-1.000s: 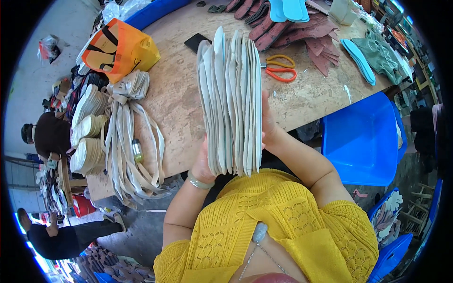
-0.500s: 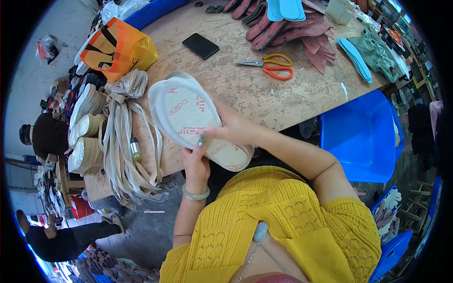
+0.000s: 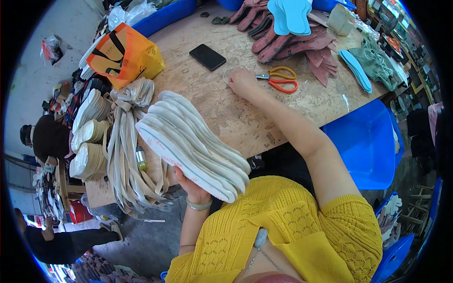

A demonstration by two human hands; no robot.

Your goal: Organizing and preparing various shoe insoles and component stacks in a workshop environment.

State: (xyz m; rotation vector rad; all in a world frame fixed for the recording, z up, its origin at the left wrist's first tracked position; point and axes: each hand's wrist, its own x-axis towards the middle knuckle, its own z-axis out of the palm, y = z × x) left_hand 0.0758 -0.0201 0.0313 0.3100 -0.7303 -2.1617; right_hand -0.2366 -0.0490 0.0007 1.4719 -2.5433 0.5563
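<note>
A stack of white padded insoles with red print on its outer face rests in my left hand. My left fingers are closed round its lower edge, partly hidden behind the stack. Over on the tabletop, my right hand is closed with its fingertips at a thin pale elastic band. Right beside it lie scissors with one orange and one red handle loop, their blades mostly covered by my hand. A black phone lies to the left of the band.
Dark red shoe-shaped pieces and light blue insoles are piled at the back. An orange bag, beige straps and insole stacks line the left. A blue bin stands right of the table. Someone in dark clothes is at lower left.
My right hand has let go of the insoles and reached forward to the elastic band. The stack has turned in my left hand, so its layered side now shows.
</note>
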